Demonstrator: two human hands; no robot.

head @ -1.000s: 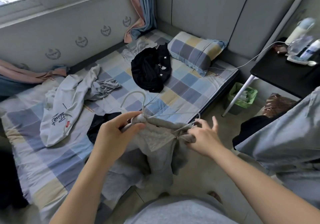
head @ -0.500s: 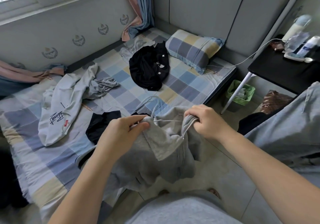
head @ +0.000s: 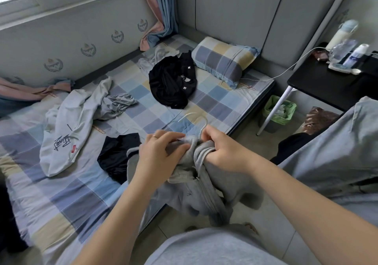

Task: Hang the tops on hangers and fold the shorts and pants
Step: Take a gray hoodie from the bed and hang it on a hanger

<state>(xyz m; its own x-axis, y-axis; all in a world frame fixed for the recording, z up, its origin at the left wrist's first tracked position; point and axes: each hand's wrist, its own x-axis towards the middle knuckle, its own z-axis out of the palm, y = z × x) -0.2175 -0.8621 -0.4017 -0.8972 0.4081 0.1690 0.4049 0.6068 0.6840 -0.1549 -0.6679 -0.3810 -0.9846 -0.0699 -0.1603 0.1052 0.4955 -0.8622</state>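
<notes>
Now hands have closed in together: left hand and right hand both clutch the grey zip top at its collar, bunched round the hanger, hook sticking up behind. Top dangles over bed edge, looks nearly hung; white top and black garment wait further back

Two hands, one hanger, one grey zip top. The bed carries two black garments and one pillow.
</notes>
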